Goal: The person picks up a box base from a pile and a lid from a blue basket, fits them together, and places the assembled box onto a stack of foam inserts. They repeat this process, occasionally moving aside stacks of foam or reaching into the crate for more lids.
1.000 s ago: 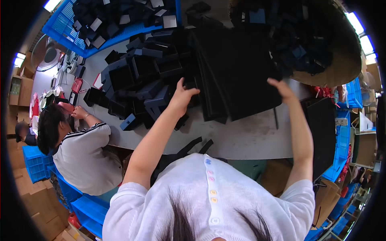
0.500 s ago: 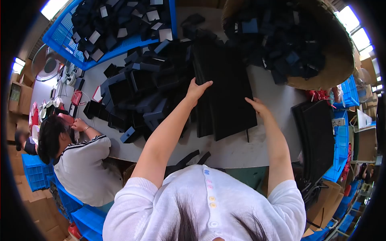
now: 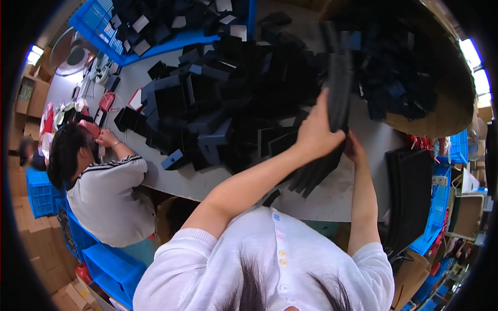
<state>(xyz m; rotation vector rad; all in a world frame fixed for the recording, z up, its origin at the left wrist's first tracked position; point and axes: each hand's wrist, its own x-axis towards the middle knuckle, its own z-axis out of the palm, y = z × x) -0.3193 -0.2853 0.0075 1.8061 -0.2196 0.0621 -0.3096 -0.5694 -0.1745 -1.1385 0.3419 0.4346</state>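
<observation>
A stack of flat black sheets [image 3: 340,83] is held up on edge, seen edge-on and blurred at its top; I cannot make out the material. My left hand [image 3: 317,132] is closed around its left side, the thumb lying across the near part. At the lower right of the stack my right hand [image 3: 355,149] grips it, with its fingers partly hidden behind. Below my left wrist, more dark strips or sheet edges [image 3: 314,179] fan toward the table's front. Many open dark boxes [image 3: 171,101] lie heaped to the left of my hands.
A blue crate [image 3: 106,44] of dark boxes stands at the back left, and a large round brown container [image 3: 438,116] of dark pieces at the back right. More black sheets [image 3: 410,192] hang at the table's [image 3: 176,184] right edge. A co-worker [image 3: 106,192] sits at left.
The black sheets have gone from lying broad side up to standing on edge, further right. My left hand has moved right and down with them; my right hand has shifted slightly. The view has turned.
</observation>
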